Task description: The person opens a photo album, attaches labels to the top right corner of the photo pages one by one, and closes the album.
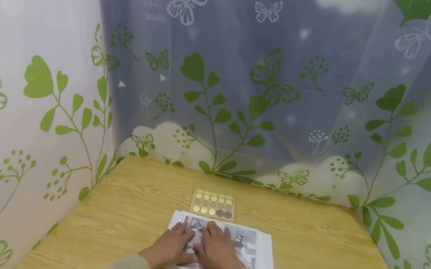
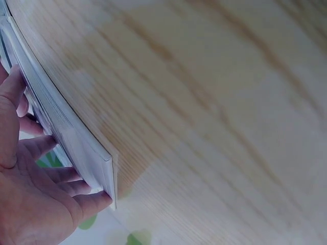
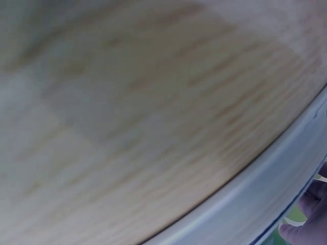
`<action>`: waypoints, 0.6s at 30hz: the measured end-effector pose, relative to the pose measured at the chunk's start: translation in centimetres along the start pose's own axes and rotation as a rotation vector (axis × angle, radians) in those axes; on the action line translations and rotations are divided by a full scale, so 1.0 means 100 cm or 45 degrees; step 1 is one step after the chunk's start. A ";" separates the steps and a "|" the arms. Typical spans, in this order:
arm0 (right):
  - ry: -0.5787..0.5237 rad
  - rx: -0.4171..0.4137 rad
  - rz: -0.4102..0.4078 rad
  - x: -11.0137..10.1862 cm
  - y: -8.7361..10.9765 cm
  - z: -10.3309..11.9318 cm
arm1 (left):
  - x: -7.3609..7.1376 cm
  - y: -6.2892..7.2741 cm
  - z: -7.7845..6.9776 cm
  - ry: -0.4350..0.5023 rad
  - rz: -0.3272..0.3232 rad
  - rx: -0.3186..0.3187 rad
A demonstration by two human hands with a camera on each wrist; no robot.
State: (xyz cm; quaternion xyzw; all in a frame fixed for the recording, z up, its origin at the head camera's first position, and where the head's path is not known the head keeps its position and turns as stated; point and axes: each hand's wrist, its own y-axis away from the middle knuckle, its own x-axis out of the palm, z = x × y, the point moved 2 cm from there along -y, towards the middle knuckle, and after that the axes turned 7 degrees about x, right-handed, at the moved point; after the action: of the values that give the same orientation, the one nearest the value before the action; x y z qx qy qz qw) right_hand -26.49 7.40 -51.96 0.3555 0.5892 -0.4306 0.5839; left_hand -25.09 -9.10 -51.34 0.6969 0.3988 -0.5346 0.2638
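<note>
**Wide way across, with more of it to the right**

Head view: The booklet (image 1: 247,249) lies flat on the table (image 1: 108,220), its wider direction running left to right in front of me, the right end skewed a little toward me. My left hand (image 1: 171,246) rests on the left picture page; my right hand (image 1: 219,249) rests just beside it, nearer the middle. So the booklet is directly beneath my fingers, and a broad strip of it reaches out past my right hand, which is the nearer of the 2 to the right edge. My left is nearer the left edge. My fingers point away from me, extended with small gaps, pinching nothing. A card of round discs (image 1: 213,204) lies just past the booklet's far edge, closest to my right fingertips.

Left wrist view: The booklet slants down the left side, looking like a thick wad of layers ending in a corner. My left fingers are spread, tips touching its surface.

Right wrist view: It's blurred. The booklet's pale edge crosses the lower right, and my right hand, only partly in sight, probably rests on the page; I cannot tell its finger spread from here.
</note>
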 end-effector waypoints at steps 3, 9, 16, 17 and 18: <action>0.008 -0.012 -0.017 0.000 0.003 -0.001 | -0.001 0.000 -0.001 0.007 -0.004 0.008; -0.007 -0.020 -0.028 0.000 0.007 -0.004 | -0.004 0.001 -0.003 0.011 -0.004 0.013; -0.016 -0.004 -0.029 -0.001 0.008 -0.009 | -0.003 0.001 -0.003 0.010 0.008 -0.005; -0.008 0.001 -0.030 -0.001 0.008 -0.009 | -0.002 0.001 -0.002 0.010 0.009 -0.006; -0.004 0.006 -0.033 -0.001 0.008 -0.010 | -0.002 0.001 -0.002 0.012 0.006 -0.004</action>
State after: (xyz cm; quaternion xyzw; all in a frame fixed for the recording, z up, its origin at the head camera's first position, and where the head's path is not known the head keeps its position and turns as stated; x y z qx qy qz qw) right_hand -26.17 8.59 -52.00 0.3484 0.5920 -0.4401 0.5783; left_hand -24.92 -9.02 -51.05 0.6999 0.3992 -0.5300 0.2642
